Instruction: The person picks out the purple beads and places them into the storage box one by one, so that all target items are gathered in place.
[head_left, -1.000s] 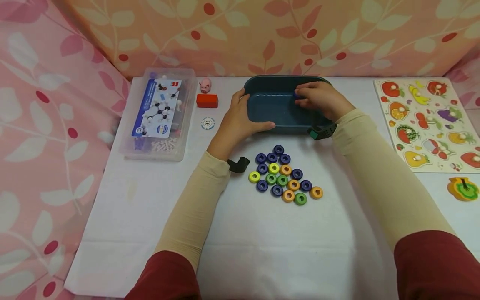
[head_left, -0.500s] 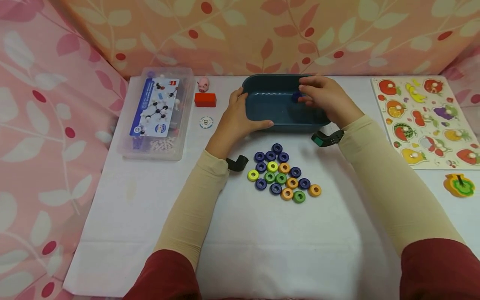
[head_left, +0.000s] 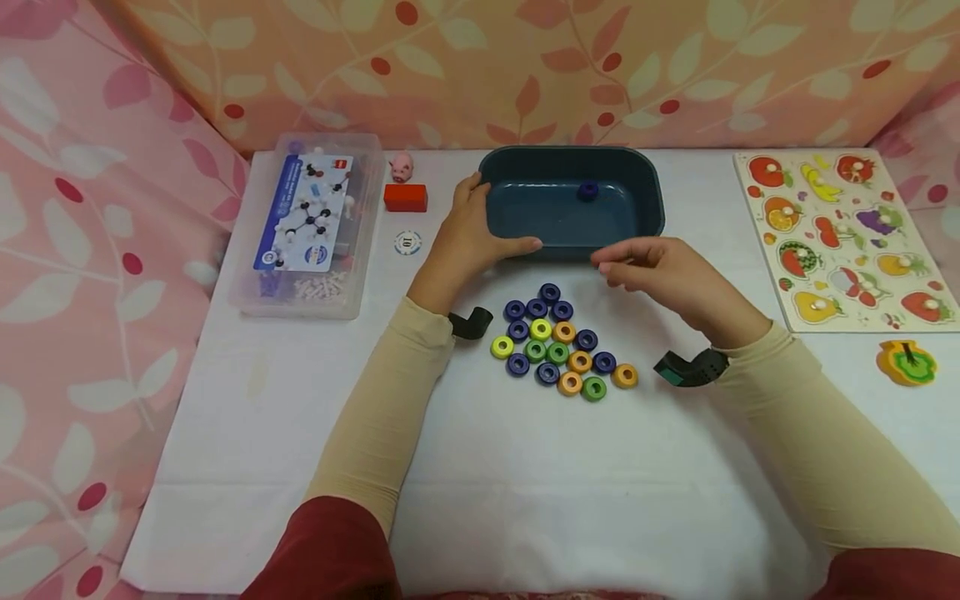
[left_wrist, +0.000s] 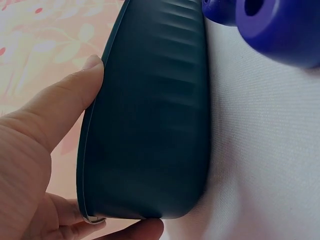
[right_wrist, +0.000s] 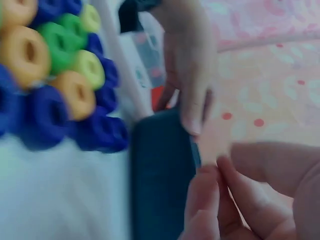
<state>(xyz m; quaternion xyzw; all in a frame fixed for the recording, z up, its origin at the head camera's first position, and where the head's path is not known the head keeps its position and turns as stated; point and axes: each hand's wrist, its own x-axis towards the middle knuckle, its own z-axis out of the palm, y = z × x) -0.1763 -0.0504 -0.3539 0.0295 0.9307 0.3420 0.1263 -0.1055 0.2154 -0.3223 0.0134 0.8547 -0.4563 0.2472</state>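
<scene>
A dark teal plastic tub (head_left: 536,208) stands at the back of the white table. My left hand (head_left: 468,237) grips its left end; in the left wrist view the thumb lies on the rim of the tub (left_wrist: 145,115) and other fingers are at the corner. Inside sits one dark blue ring (head_left: 588,191). My right hand (head_left: 663,279) hovers before the tub's front right corner, fingers loosely bent and holding nothing. Between my forearms lies a cluster of several rings (head_left: 557,352) in dark blue, yellow, green and orange, each with a round hole.
To the left are a clear plastic case (head_left: 307,225), a pink pig figure (head_left: 401,167), a red block (head_left: 406,197) and a round token (head_left: 407,242). A fruit puzzle board (head_left: 847,237) and a yellow-green tree piece (head_left: 907,362) lie to the right.
My right hand has let go of the dark blue ring inside the tub and drawn back toward the front right. The left hand keeps its place on the tub.
</scene>
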